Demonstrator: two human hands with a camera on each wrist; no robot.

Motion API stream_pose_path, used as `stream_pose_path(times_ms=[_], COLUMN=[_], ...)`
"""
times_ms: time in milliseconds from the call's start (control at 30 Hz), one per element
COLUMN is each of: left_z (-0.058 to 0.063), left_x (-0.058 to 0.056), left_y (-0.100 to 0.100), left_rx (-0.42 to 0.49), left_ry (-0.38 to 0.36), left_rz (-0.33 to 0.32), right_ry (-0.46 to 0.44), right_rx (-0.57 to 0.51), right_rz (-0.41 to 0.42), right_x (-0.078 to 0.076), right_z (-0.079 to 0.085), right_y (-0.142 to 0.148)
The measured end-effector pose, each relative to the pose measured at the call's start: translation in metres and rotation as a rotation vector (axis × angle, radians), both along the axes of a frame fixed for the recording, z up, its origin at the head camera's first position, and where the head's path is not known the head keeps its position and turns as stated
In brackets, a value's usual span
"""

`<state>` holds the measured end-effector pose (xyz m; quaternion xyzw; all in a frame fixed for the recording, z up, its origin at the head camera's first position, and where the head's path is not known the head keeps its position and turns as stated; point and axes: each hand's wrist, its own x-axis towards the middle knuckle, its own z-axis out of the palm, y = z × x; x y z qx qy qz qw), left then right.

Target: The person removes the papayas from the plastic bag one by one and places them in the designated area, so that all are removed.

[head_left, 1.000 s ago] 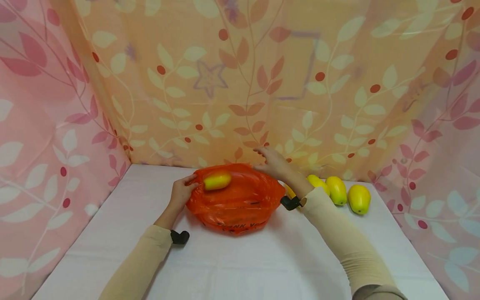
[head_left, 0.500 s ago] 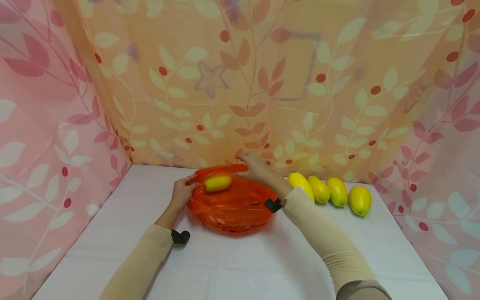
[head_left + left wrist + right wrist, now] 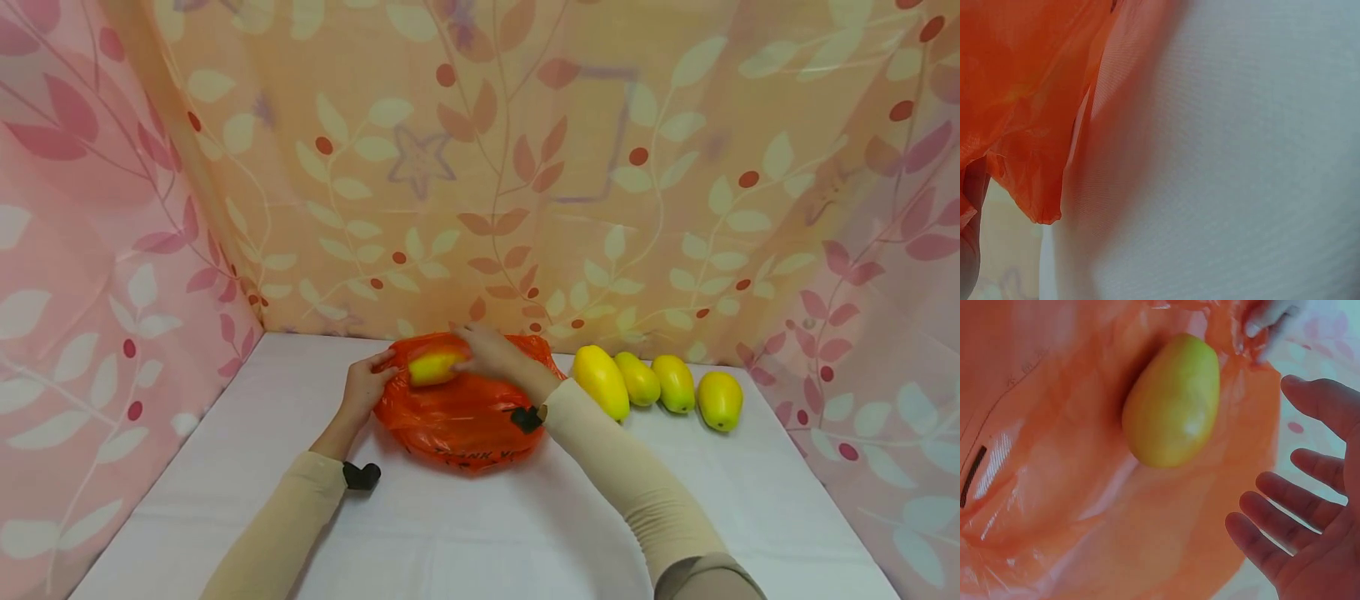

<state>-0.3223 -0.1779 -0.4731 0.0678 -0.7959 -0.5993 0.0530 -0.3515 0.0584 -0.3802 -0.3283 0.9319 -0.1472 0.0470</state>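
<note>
An orange-red plastic bag [image 3: 457, 425] with black print lies spread on the table. On its plastic, near the back left, rests a yellow-green mango [image 3: 1172, 403]. My left hand [image 3: 362, 387] pinches the bag's left edge between thumb and fingers; in the left wrist view only a bit of that hand [image 3: 969, 256] shows beside the plastic. Over the bag's back part, my right hand [image 3: 491, 354] reaches in from the right, its fingers close to the mango. The right wrist view shows the right hand [image 3: 1310, 506] with fingers spread and nothing held, apart from the mango.
Several more yellow-green fruits stand in a row at the back right, among them a larger long one [image 3: 600, 382] and a rounder one at the end [image 3: 720, 402]. White cloth covers the table [image 3: 465, 542]. Floral curtains [image 3: 525, 167] enclose the back and sides.
My right hand has moved left across the back of the bag to the mango, uncovering the large fruit on the right. The left hand keeps its place on the bag's edge.
</note>
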Motion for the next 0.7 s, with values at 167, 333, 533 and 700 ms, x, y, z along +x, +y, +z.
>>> stream_pose_path(times_ms=[167,333,533,700], left_z=[0.002,0.003,0.001,0.0], left_x=[0.001,0.002,0.002,0.0], left_y=[0.001,0.004,0.004,0.005], left_rx=[0.0,0.016,0.015,0.015], left_ry=[-0.009,-0.005,0.0,0.012], left_rz=[0.008,0.01,0.007,0.003], right_ry=[-0.029,-0.002,0.018,0.045], right_rx=[0.02,0.087,0.116,0.16], right_rz=[0.01,0.005,0.043,0.059], right_x=[-0.001,-0.001,-0.003,-0.005], right_z=[-0.01,-0.018,-0.03,-0.039], right_y=[-0.008,-0.012,-0.019,-0.026])
